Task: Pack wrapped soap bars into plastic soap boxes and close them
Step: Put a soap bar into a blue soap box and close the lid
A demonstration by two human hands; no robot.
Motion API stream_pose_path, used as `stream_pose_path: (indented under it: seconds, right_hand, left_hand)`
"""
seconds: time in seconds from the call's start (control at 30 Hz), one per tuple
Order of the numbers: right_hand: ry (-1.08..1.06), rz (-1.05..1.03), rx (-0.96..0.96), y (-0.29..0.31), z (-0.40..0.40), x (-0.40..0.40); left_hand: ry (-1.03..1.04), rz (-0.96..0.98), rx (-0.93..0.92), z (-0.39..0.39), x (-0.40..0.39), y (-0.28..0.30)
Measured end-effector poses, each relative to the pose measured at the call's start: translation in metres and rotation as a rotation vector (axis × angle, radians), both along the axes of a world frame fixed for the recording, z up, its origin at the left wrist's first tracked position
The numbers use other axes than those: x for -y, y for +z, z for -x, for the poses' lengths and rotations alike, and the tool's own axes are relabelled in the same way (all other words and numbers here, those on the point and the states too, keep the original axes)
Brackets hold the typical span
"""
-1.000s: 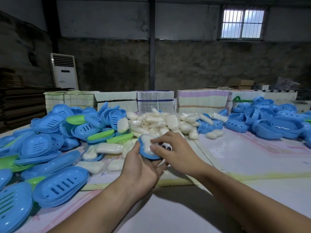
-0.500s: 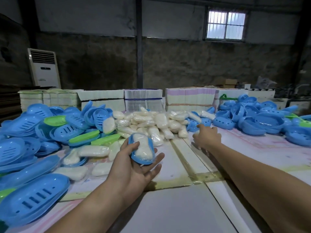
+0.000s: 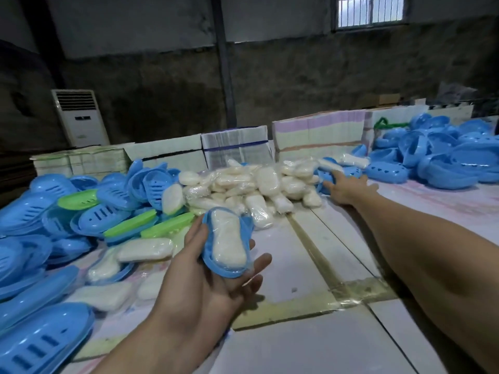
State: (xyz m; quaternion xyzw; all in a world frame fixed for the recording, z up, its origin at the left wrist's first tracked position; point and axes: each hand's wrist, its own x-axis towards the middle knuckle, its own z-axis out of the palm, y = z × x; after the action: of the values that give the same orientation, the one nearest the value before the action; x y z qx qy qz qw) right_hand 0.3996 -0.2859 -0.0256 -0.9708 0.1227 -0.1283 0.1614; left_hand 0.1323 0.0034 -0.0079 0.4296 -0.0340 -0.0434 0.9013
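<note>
Soap box halves and wrapped bars cover the table (image 3: 310,344), and the landmark among them is the heap of wrapped soap bars (image 3: 251,184) at the middle of the far side. Just in front of that heap, raised off the table, the left hand (image 3: 205,282) lies palm up with a blue soap box base (image 3: 216,263) resting on its fingers; the thumb curls against the base's left edge and the fingers spread out beyond its right edge. A wrapped soap bar (image 3: 228,241) sits lengthwise inside this base, which has no lid on it.

Half a second ago the right hand hovered near the heap's right end, fingers curled and short of any box. Now the right hand (image 3: 348,188) has reached farther, to the right edge of the heap, and its fingers lie over a blue lid (image 3: 324,176) there; whether they actually pinch it cannot be told, since the hand is blurred. The left hand has kept its hold on the filled base, with the same grip as before.

Left of the heap lies a pile of blue slotted box halves (image 3: 40,211) mixed with a few green halves (image 3: 129,225). Right of the heap sits another pile of blue box halves (image 3: 437,157). Behind the heap stand bundled stacks of flat cartons (image 3: 316,139), and behind those, to the left, a white floor air conditioner (image 3: 79,117).
</note>
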Motion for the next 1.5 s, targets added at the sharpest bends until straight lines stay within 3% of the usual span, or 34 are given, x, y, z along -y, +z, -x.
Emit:
stream_pose_path:
  seconds: [0.1, 0.47, 0.77, 0.9, 1.07, 1.27, 1.5]
  right_hand:
    - [-0.017, -0.009, 0.048, 0.001, 0.002, 0.004]
    - [-0.042, 0.016, 0.032, 0.003, 0.014, -0.002]
    - [-0.117, -0.094, 0.288, 0.023, 0.059, -0.014]
    - [0.027, -0.465, 0.383, 0.037, 0.106, -0.056]
    - [0.399, -0.896, 0.338, 0.052, 0.19, -0.12]
    - [0.759, -0.882, 0.204, 0.017, 0.265, -0.164]
    - [0.821, -0.851, 0.099, 0.015, 0.263, -0.157]
  left_hand:
    - [-0.018, -0.005, -0.1, 0.002, -0.004, -0.01]
    - [-0.044, 0.033, -0.122, 0.001, -0.003, -0.009]
    - [0.009, 0.088, -0.176, 0.005, -0.001, -0.001]
    - [0.042, 0.087, -0.176, 0.007, 0.001, 0.001]
    - [0.065, 0.082, -0.136, 0.008, -0.004, 0.005]
    - [0.057, 0.103, -0.189, 0.009, -0.01, 0.004]
    - [0.083, 0.108, -0.059, 0.013, -0.003, 0.005]
